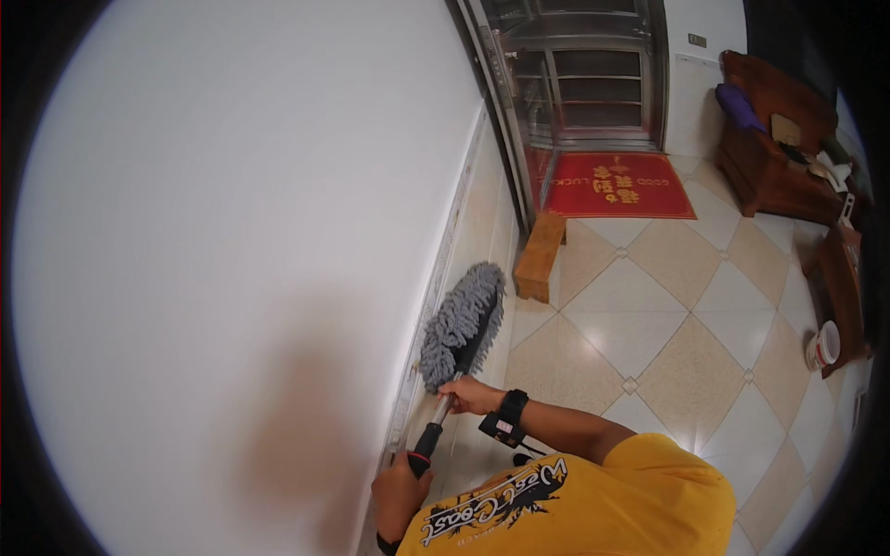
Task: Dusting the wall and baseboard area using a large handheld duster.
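A duster with a grey chenille mop head [462, 323] slants up from my hands, its head against or very close to the tiled lower wall. My right hand [476, 395] is closed around the metal pole [443, 409], just below the head. Lower down, my left hand [402, 488] grips the black handle [425, 445] near its red ring. Some of my left fingers are hidden. A black wrist strap [514, 406] with a small boxed device [502, 429] is on my right wrist.
A white wall [243, 174] with a patterned border [445, 236] rises at left. Ahead are a wooden stool [541, 257], a red doormat [584, 184] and a metal door [598, 83]. A wooden bench [754, 174] holding several items and a white bucket [823, 346] stand at right on the tiled floor [688, 354].
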